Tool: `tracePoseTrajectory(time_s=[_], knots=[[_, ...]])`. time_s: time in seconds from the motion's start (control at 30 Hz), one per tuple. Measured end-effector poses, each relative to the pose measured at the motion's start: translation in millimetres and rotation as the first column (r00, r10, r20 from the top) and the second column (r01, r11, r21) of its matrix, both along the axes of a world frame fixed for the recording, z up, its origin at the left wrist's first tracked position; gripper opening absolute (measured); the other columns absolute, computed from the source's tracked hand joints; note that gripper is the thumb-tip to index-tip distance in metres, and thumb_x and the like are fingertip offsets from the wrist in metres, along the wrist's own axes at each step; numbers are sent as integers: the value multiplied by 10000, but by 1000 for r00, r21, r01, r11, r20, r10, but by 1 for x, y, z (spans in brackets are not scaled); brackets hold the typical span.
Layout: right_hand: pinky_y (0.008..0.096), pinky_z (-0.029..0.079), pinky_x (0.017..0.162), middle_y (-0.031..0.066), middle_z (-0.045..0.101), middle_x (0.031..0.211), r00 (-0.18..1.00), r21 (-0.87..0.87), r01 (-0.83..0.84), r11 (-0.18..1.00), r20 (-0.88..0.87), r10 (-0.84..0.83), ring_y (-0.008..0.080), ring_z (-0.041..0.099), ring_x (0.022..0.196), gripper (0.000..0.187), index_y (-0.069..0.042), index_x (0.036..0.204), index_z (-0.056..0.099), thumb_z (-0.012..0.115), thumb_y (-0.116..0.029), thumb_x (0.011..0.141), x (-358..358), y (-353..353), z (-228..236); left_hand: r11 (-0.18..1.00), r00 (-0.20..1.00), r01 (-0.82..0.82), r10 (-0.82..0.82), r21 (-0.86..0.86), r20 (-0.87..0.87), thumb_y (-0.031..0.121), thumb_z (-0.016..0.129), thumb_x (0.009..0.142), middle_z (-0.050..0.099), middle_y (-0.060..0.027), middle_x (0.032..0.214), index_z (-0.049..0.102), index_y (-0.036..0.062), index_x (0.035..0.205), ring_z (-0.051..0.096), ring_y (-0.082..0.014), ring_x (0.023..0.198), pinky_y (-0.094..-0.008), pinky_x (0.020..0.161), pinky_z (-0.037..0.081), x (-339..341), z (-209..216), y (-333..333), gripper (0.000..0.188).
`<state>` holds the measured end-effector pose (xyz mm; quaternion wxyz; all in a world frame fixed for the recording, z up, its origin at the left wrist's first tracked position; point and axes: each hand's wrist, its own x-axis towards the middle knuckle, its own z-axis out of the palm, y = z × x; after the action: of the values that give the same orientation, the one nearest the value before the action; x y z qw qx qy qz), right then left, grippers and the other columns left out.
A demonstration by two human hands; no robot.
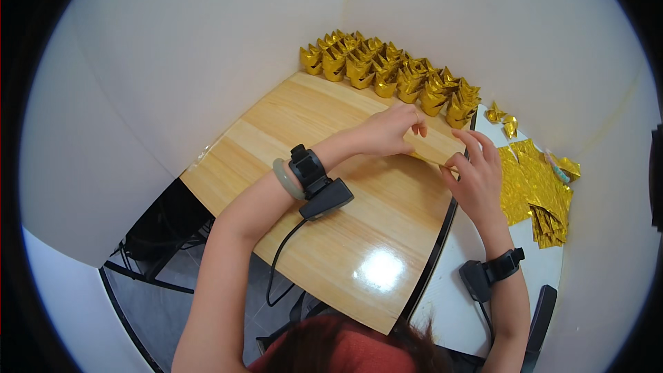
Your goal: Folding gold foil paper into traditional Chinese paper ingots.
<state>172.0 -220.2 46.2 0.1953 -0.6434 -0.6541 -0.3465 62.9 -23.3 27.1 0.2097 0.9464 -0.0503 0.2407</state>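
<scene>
"Above the wood-grain tabletop (345, 235), what is being held?"

"A thin gold foil strip (427, 160), nearly edge-on to me. My right hand (478, 176) has thumb and a finger pinched together on its right end. My left hand (394, 130) bends over the other end, its thumb apart from the curled forefinger; whether the hidden fingers clamp the foil, I cannot tell."

"How will it handle?"

"Almost weightless, I'd judge: slick on its face, crisp enough to keep a crease, easy to crumple or tear. I'd take it by the ends, fingertips only, and leave the middle unsqueezed."

"And beyond your fingers?"

"On my right, gold foil sheets (545, 183) lie spread over the white table (442, 318), with narrower folded strips (549, 226) fanned at their lower edge. Past those sit two small folded foil pieces (494, 113). Farthest off, boat-shaped foil ingots (360, 72) stand in packed rows near the wall (483, 27), points up."
</scene>
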Motion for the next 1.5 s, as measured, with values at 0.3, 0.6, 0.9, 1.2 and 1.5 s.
tracePoseTrajectory(time_s=[0.3, 0.6, 0.9, 1.2, 1.5], knots=[[305, 480, 727, 76, 596, 1025, 713, -515, -236, 824, -668, -214, 219, 595, 832, 264, -71, 903, 617, 680, -102, 648, 10, 2, -26, 953, 860, 152, -257, -260, -441, 114, 694, 704, 582, -65, 830, 607, 51, 892, 534, -172, 764, -285, 685, 445, 1, -16, 9, 217], [251, 447, 693, 28, 597, 949, 454, -398, -439, 806, -872, -183, 111, 551, 761, 162, -24, 876, 640, 674, -146, 775, 27, -4, -22, 905, 756, 93, -336, -415, -562, 146, 665, 766, 611, -36, 795, 623, 27, 887, 533, -112, 733, -245, 663, 433, -1, -14, 12, 175], [232, 438, 629, 8, 544, 783, 528, -305, -186, 934, -833, -166, 85, 519, 671, 378, -33, 1117, 542, 674, -84, 766, 17, 2, -41, 983, 737, -157, 53, -94, -674, 323, 710, 712, 628, -11, 783, 634, 83, 820, 560, -139, 730, -301, 657, 412, 6, -10, -12, 274], [242, 440, 643, 35, 568, 892, 512, -423, -351, 835, -834, -208, 155, 534, 815, 133, -50, 853, 637, 678, -59, 728, 20, 1, -31, 991, 790, -123, 68, -49, -610, 299, 695, 684, 623, 22, 765, 630, 167, 787, 570, -145, 793, -373, 743, 335, 3, -15, -4, 179], [313, 406, 878, 78, 565, 1036, 685, -376, -400, 836, -728, 0, 221, 514, 989, 192, -58, 910, 610, 680, -113, 740, 22, 0, -35, 999, 804, -53, 49, 10, -593, 280, 641, 742, 631, -57, 789, 612, 112, 837, 592, -223, 753, -350, 653, 433, -1, -9, -3, 196]])
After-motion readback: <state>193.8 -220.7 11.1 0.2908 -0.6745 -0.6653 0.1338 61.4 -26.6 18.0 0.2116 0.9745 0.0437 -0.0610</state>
